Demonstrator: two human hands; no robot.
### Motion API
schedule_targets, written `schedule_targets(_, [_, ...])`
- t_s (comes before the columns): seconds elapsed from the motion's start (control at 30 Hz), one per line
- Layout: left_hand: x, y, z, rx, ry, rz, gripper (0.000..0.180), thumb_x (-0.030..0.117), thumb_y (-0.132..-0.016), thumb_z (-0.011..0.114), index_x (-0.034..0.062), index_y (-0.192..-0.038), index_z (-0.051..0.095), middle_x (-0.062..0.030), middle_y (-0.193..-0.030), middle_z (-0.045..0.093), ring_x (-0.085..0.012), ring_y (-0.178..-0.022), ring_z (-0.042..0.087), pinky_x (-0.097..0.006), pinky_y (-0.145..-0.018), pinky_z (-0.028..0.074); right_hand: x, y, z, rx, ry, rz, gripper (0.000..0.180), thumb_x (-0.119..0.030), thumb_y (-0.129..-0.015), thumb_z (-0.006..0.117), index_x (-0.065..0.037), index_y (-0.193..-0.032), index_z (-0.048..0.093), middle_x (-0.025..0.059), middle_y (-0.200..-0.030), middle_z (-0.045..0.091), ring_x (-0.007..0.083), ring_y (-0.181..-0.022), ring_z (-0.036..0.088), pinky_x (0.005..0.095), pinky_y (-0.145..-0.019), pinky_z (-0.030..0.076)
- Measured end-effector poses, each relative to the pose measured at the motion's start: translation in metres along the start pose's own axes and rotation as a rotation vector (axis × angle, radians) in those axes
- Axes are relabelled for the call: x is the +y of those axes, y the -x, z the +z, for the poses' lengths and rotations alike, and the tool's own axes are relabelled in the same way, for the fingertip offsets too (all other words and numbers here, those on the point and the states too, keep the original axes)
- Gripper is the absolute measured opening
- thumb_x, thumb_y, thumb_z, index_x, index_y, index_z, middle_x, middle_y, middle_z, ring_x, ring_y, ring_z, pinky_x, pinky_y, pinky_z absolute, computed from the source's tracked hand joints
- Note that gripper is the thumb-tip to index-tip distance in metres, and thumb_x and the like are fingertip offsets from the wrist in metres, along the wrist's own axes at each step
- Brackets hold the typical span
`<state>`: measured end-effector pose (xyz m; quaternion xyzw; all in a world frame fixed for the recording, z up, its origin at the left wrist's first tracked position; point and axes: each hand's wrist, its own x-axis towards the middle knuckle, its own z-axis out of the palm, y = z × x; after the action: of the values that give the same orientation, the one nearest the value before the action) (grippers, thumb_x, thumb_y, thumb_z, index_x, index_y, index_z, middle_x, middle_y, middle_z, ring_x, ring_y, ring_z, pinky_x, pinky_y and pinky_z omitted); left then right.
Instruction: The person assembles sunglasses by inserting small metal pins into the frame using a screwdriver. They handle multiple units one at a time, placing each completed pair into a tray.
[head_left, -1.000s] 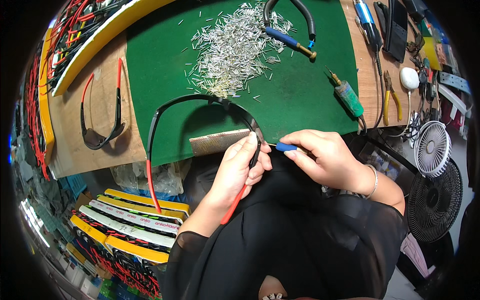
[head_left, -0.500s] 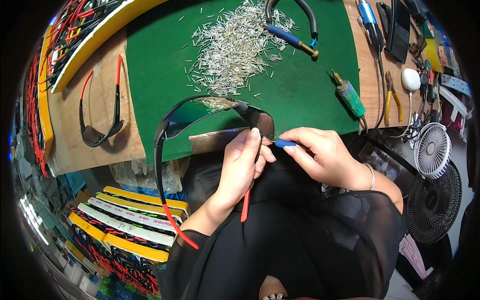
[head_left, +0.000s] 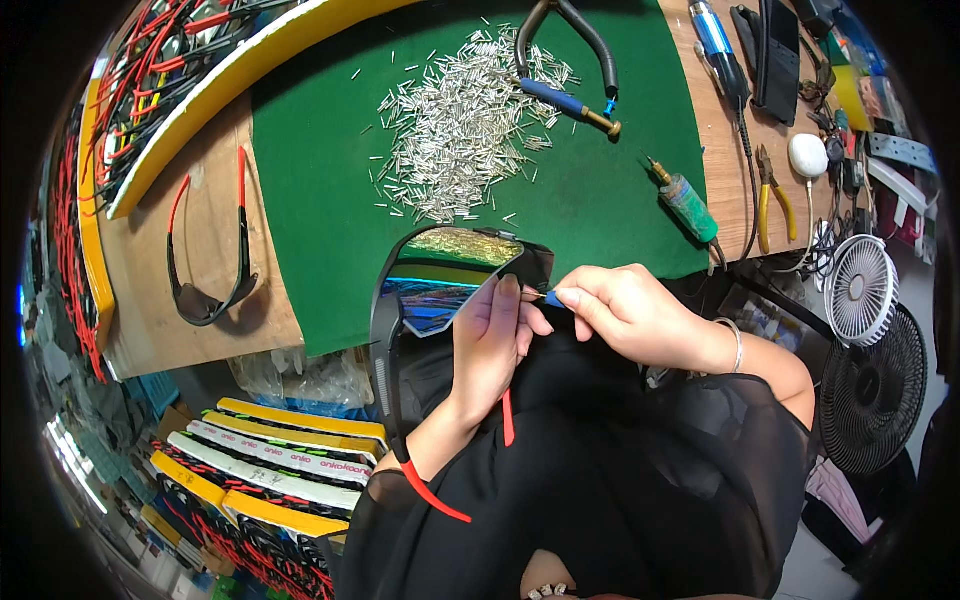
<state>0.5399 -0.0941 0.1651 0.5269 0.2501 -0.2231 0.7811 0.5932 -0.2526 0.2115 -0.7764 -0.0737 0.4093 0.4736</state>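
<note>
I see a heap of small silver pins (head_left: 465, 135) on the green mat (head_left: 320, 200), a second pair of sunglasses (head_left: 205, 290) lying on the wooden bench (head_left: 200, 240), yellow-handled pliers (head_left: 772, 195), a green-handled tool (head_left: 688, 205) and a white fan (head_left: 862, 290).

A wooden bench (head_left: 210, 260) fills the upper part of the view, most of it covered by a green mat (head_left: 610, 200). A curved yellow-and-white rail (head_left: 240, 80) runs along the bench's far left side, with red and black strips packed behind it. Below the bench's front edge on the left stand stacked flat boxes (head_left: 260, 450) with yellow, white and black edges, beside a crumpled clear plastic bag (head_left: 300, 375). On the right, off the bench's end, sit a small white fan (head_left: 862, 290) and a larger black fan (head_left: 875, 395). Light is bright and even.
</note>
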Motion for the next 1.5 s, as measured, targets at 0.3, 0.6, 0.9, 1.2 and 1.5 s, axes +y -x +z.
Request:
schedule_targets(0.3, [-0.001, -0.001, -0.002, -0.005, 0.012, 0.036, 0.031, 0.025, -0.095, 0.036, -0.0004, -0.082, 0.049, -0.0062, -0.057, 0.055, -0.0027, -0.04, 0.036, -0.016, -0.038, 0.028, 0.013, 0.0, 0.011, 0.273, 0.694, -0.595, 0.016, -0.015, -0.082, 0.052, 0.0, -0.078, 0.055, 0.0069, -0.059, 0.052, 0.0207, -0.053, 0.056, 0.0286, -0.048, 0.045])
schedule_targets(0.6, [0.0, -0.002, -0.004, 0.001, 0.044, 0.001, 0.033, 0.028, -0.095, 0.035, 0.0006, -0.082, 0.047, -0.0053, -0.054, 0.051, -0.0044, -0.038, 0.035, -0.017, -0.035, 0.027, 0.016, -0.008, 0.011, 0.357, 0.664, -0.676, 0.013, -0.012, -0.076, 0.06, -0.001, -0.082, 0.056, 0.0079, -0.064, 0.053, 0.0197, -0.054, 0.056, 0.0295, -0.049, 0.046])
schedule_targets(0.9, [-0.003, -0.002, -0.005, 0.007, 0.06, 0.01, 0.033, 0.028, -0.095, 0.035, 0.0004, -0.082, 0.048, -0.0054, -0.054, 0.052, -0.0044, -0.038, 0.035, -0.018, -0.036, 0.027, -0.008, -0.011, -0.004, -0.164, 0.004, 0.092, 0.022, -0.019, -0.086, 0.051, 0.001, -0.089, 0.06, 0.0077, -0.064, 0.061, 0.0099, -0.048, 0.05, 0.0251, -0.049, 0.042])
schedule_targets(1.2, [-0.001, -0.002, -0.005, -0.005, 0.031, 0.031, 0.032, 0.027, -0.095, 0.035, 0.0003, -0.082, 0.048, -0.0047, -0.053, 0.05, -0.0049, -0.038, 0.035, -0.018, -0.036, 0.027, 0.015, -0.002, 0.013, 0.334, 0.979, -0.742, 0.015, -0.009, -0.068, 0.055, 0.001, -0.08, 0.054, 0.0102, -0.062, 0.053, 0.0229, -0.056, 0.058, 0.0304, -0.046, 0.047])
schedule_targets(1.5, [-0.007, 0.019, 0.004, -0.236, 0.309, -0.272, 0.027, 0.028, -0.096, 0.033, 0.0046, -0.097, 0.046, -0.0008, -0.063, 0.047, -0.0045, -0.047, 0.033, -0.017, -0.041, 0.027, 0.0, 0.022, -0.003, 0.095, 0.592, -0.325, 0.013, -0.013, -0.076, 0.057, -0.001, -0.077, 0.053, 0.0143, -0.066, 0.056, 0.0311, -0.061, 0.059, 0.0382, -0.053, 0.048])
